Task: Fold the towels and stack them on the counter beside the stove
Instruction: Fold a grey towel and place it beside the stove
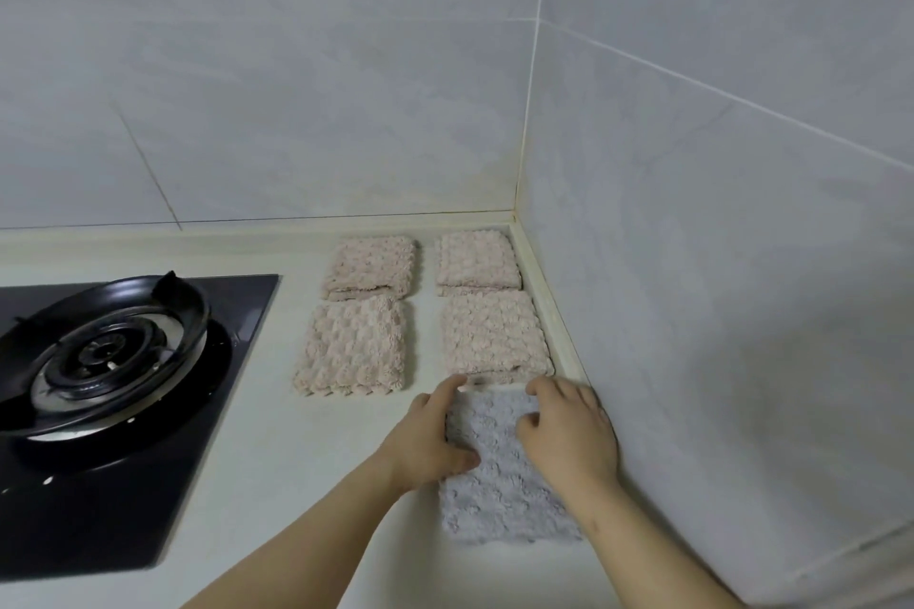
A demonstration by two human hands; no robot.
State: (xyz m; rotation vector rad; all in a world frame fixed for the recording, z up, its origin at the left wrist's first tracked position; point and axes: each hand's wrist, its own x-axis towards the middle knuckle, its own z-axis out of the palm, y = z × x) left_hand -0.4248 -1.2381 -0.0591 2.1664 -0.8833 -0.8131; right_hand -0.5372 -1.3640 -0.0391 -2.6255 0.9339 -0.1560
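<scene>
Between left grip [431, 433] and right grip [569, 435], the grey towel [499, 495].

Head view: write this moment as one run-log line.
left hand, right hand: holding grey towel | pink towels: four folded, unstacked | place: counter beside stove

Nubbly cloth towels [494, 331], glossy hob [237, 307]
</scene>
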